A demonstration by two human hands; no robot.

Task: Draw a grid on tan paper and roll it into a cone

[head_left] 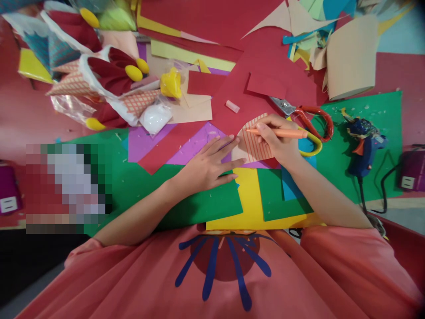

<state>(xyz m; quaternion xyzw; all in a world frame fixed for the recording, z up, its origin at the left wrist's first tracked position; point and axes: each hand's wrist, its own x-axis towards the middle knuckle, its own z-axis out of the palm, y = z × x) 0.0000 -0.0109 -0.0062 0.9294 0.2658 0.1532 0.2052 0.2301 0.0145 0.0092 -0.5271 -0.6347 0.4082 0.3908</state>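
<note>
A cream paper piece [252, 144] with orange stripes lies on purple and red sheets in the middle. My right hand [277, 135] is closed around an orange marker [285, 132], its tip on the striped paper. My left hand [212, 164] lies flat with fingers spread, fingertips at the paper's left edge and the palm over the green sheet [206, 204]. A pale pink marker cap [232, 106] rests on the red paper just above. Red-handled scissors [299, 113] lie beyond my right hand, and a yellow-handled loop [314, 144] shows beside my right wrist.
A blue glue gun [363, 153] with a cord lies at the right on green paper. Decorated paper cones [109, 79] and small bags stand at the upper left. A beige paper roll [352, 57] and scraps are at the upper right.
</note>
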